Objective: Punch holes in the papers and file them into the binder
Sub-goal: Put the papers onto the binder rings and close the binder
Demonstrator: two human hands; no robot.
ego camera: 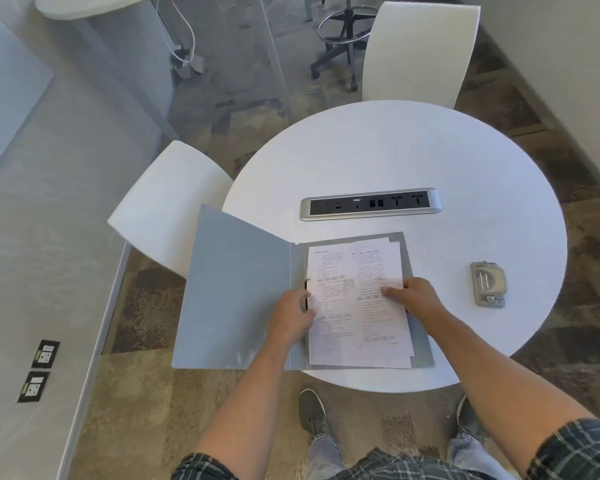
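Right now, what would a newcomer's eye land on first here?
The open grey binder at the near edge of the round white table, its cover hanging off the left side, with a stack of printed papers lying in it. Both hands rest on the sheets: left hand at the spine edge, right hand on the right side. The metal hole punch sits alone to the right.

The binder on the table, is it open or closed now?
Open. The binder's front cover is swung out left past the table edge, and the papers lie exposed.
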